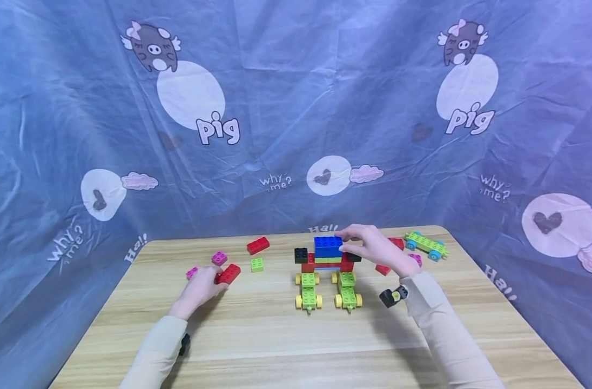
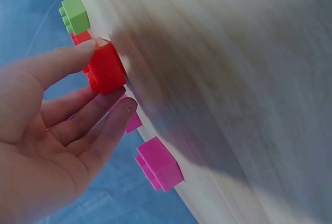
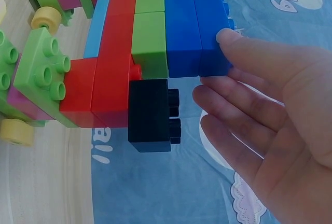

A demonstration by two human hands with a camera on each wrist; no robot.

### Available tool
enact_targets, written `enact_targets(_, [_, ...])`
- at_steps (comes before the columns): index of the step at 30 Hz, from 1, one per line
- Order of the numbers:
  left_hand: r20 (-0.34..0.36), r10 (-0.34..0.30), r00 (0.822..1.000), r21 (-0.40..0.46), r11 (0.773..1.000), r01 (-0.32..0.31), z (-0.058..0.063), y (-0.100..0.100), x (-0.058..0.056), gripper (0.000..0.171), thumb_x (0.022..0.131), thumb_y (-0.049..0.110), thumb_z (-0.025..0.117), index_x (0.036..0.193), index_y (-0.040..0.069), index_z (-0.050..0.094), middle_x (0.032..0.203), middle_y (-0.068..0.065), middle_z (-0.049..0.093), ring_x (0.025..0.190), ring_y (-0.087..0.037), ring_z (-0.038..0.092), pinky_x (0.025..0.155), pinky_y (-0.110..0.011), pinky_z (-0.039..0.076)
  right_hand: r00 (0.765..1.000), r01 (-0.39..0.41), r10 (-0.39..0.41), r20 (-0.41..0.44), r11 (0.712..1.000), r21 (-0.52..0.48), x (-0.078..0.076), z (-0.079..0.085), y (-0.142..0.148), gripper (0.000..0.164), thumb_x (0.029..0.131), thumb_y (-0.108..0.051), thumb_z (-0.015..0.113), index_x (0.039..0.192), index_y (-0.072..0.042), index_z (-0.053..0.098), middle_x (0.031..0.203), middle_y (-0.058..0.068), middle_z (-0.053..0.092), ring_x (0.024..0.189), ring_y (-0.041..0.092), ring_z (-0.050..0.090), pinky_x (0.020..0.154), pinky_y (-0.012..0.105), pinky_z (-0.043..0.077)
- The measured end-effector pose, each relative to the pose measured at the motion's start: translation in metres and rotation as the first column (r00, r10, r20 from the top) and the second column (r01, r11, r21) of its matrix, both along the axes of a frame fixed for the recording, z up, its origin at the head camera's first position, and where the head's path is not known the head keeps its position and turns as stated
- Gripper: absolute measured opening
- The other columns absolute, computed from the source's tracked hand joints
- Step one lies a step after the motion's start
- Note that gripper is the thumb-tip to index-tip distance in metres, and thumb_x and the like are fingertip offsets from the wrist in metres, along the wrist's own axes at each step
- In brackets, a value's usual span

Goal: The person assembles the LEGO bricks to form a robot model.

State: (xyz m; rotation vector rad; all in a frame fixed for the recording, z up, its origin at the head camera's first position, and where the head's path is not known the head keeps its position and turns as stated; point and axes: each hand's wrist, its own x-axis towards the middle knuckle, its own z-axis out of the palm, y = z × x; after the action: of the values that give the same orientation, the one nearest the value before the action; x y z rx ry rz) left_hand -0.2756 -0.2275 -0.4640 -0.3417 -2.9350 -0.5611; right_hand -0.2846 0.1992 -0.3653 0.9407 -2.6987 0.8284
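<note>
My left hand (image 1: 201, 289) pinches a red toy brick (image 1: 229, 274) between thumb and fingers at the table's left. In the left wrist view the red brick (image 2: 107, 69) is at the wood surface. With the thumb and fingers of my right hand (image 1: 372, 247), I hold the right end of the blue bricks (image 1: 327, 246) topping a built figure. Two blue layers show in the right wrist view. Below them are lime bricks (image 3: 149, 42), red bricks (image 3: 111, 79) and a black brick (image 3: 149, 112) on each side. Lime wheeled bases (image 1: 308, 296) with yellow wheels stand under the figure.
Magenta bricks (image 1: 219, 257), a lime brick (image 1: 257, 265) and another red brick (image 1: 258, 246) lie at the back left. Behind my right hand are red bricks (image 1: 382, 269), a magenta brick (image 1: 415, 259) and a lime wheeled base (image 1: 426, 244). A blue printed cloth (image 1: 276, 135) hangs behind.
</note>
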Motion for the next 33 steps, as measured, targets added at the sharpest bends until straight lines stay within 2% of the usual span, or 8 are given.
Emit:
enact_targets(3, [-0.014, 0.003, 1.000, 0.029, 1.000, -0.003, 0.000, -0.003, -0.001, 0.033, 0.078, 0.012, 0.072, 0.104, -0.005, 0.065, 0.083, -0.014, 0.067, 0.057, -0.011, 0.054, 0.050, -0.022, 0.043, 1.000, -0.002, 0.002, 0.005, 1.000, -0.002, 0.000, 0.000, 0.000, 0.039, 0.086, -0.024, 0.067, 0.121, -0.006, 0.062, 0.108, 0.007, 0.069, 0.097, 0.021, 0.065, 0.085, 0.040, 0.056])
enact_targets(10, [-0.094, -0.020, 0.995, 0.068, 0.997, 0.026, 0.003, -0.008, -0.001, 0.028, 0.076, 0.008, 0.072, 0.100, -0.005, 0.067, 0.089, -0.018, 0.070, 0.068, -0.019, 0.062, 0.059, -0.029, 0.052, 1.000, 0.004, -0.004, 0.015, 1.000, -0.003, -0.001, 0.000, 0.000, 0.039, 0.086, -0.023, 0.067, 0.121, -0.006, 0.062, 0.108, 0.007, 0.069, 0.097, 0.021, 0.065, 0.085, 0.040, 0.056])
enact_targets(14, [-0.075, -0.013, 0.997, 0.105, 0.994, 0.021, 0.006, -0.011, 0.000, 0.034, 0.077, 0.009, 0.071, 0.106, -0.007, 0.065, 0.094, -0.020, 0.069, 0.073, -0.021, 0.064, 0.064, -0.033, 0.054, 1.000, 0.006, -0.005, 0.019, 1.000, -0.002, 0.000, 0.000, 0.000, 0.040, 0.086, -0.024, 0.067, 0.122, -0.007, 0.062, 0.109, 0.007, 0.069, 0.097, 0.021, 0.065, 0.085, 0.039, 0.056])
enact_targets(20, [-0.027, -0.020, 0.999, 0.171, 0.985, 0.024, 0.015, -0.014, 0.001, 0.035, 0.080, 0.010, 0.068, 0.112, -0.006, 0.064, 0.096, -0.017, 0.069, 0.078, -0.020, 0.061, 0.067, -0.032, 0.051, 1.000, 0.005, -0.005, 0.019, 1.000, -0.003, 0.000, -0.001, 0.001, 0.039, 0.086, -0.023, 0.067, 0.122, -0.007, 0.062, 0.109, 0.007, 0.069, 0.098, 0.021, 0.065, 0.085, 0.040, 0.056])
enact_targets(24, [-0.048, -0.025, 0.999, 0.209, 0.977, 0.034, 0.024, -0.011, 0.003, 0.036, 0.081, 0.011, 0.068, 0.114, -0.003, 0.064, 0.099, -0.017, 0.070, 0.083, -0.024, 0.065, 0.074, -0.038, 0.054, 1.000, 0.000, 0.000, 0.007, 1.000, -0.006, 0.000, -0.001, 0.002, 0.039, 0.086, -0.022, 0.067, 0.122, -0.006, 0.062, 0.109, 0.008, 0.069, 0.098, 0.022, 0.065, 0.085, 0.040, 0.056])
enact_targets(28, [-0.076, -0.048, 0.996, 0.274, 0.959, 0.067, 0.032, -0.006, 0.005, 0.034, 0.082, 0.011, 0.069, 0.113, -0.002, 0.064, 0.102, -0.018, 0.070, 0.087, -0.028, 0.067, 0.079, -0.040, 0.056, 1.000, 0.001, -0.001, 0.001, 1.000, -0.008, -0.001, -0.002, 0.002, 0.039, 0.086, -0.022, 0.068, 0.121, -0.007, 0.062, 0.110, 0.008, 0.069, 0.097, 0.022, 0.066, 0.085, 0.039, 0.056])
enact_targets(33, [-0.079, -0.075, 0.994, 0.361, 0.927, 0.099, 0.040, -0.001, 0.006, 0.035, 0.081, 0.013, 0.071, 0.113, 0.001, 0.065, 0.104, -0.016, 0.071, 0.089, -0.025, 0.069, 0.080, -0.036, 0.057, 1.000, 0.000, 0.000, 0.010, 1.000, -0.009, 0.000, -0.002, 0.001, 0.039, 0.086, -0.023, 0.067, 0.121, -0.008, 0.062, 0.111, 0.008, 0.068, 0.098, 0.022, 0.066, 0.086, 0.040, 0.056])
